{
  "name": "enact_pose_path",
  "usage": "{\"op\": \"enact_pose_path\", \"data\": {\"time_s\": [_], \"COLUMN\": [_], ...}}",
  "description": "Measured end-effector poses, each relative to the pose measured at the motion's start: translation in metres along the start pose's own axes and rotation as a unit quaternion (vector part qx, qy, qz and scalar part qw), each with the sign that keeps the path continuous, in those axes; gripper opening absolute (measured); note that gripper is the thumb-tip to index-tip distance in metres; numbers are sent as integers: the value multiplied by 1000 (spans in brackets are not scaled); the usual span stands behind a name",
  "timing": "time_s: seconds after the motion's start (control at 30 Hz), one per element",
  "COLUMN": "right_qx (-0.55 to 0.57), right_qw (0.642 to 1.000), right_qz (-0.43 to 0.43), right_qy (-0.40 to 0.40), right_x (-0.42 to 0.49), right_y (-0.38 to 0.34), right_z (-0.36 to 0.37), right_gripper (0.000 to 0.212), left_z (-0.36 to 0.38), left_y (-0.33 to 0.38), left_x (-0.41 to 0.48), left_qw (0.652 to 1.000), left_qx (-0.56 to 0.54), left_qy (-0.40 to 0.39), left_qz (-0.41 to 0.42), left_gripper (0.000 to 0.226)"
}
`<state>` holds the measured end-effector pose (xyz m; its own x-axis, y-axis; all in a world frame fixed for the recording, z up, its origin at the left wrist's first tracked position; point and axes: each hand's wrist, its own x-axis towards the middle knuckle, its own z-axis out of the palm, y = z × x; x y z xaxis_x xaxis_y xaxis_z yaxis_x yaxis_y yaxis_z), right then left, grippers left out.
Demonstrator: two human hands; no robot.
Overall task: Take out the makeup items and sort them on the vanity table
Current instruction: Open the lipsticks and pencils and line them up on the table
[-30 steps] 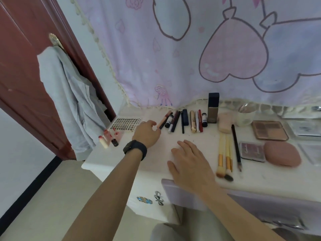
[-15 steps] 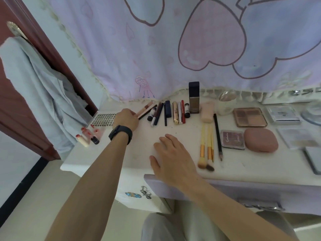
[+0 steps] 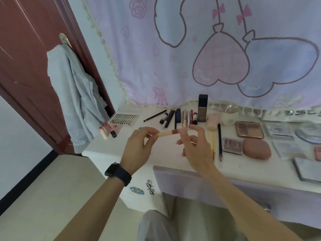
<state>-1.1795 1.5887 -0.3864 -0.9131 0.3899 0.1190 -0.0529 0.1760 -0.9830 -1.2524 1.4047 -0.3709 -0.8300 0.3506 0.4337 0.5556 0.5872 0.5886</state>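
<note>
Both hands hold a pink lip-gloss tube [image 3: 171,132] level above the white vanity table [image 3: 161,153]. My left hand [image 3: 139,146] pinches its pale left end, and my right hand [image 3: 195,145] pinches its darker right end. Behind them lies a row of pens, pencils and tubes [image 3: 178,117] beside a tall dark foundation bottle [image 3: 202,108]. One dark pencil [image 3: 154,116] lies apart, slanted, left of the row. Brushes [image 3: 213,145] and a black pencil [image 3: 220,141] lie right of my right hand.
Right of the brushes lie eyeshadow palettes [image 3: 249,129], a pink case [image 3: 256,148], a white jar [image 3: 230,117] and flat compacts [image 3: 279,130]. At the table's left end are a nail-sticker sheet [image 3: 124,118] and small bottles [image 3: 108,130]. A grey garment [image 3: 73,94] hangs on the red door.
My left hand picked the pink tube out of the row and lifted it. My right hand rose off the tabletop and took hold of the tube's other end.
</note>
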Motion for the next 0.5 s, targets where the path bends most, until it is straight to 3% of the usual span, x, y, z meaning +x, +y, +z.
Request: {"op": "enact_pose_path", "data": {"time_s": [0.13,0.23,0.37,0.5], "right_qx": [32,46,46,0], "right_qw": [997,994,994,989], "right_qz": [17,27,34,58], "right_qy": [-70,-91,-95,-133], "right_x": [-9,-19,-29,-37], "right_y": [-4,-4,-6,-15], "right_z": [-30,-43,-51,-54], "right_gripper": [27,25,24,28], "left_z": [6,14,24,20], "left_y": [15,29,42,43], "left_x": [-32,-45,-53,-56], "left_qw": [997,983,987,974], "left_qx": [46,136,108,151], "left_qy": [-2,-2,-51,-26], "left_qz": [54,120,107,168], "left_gripper": [15,31,35,39]}}
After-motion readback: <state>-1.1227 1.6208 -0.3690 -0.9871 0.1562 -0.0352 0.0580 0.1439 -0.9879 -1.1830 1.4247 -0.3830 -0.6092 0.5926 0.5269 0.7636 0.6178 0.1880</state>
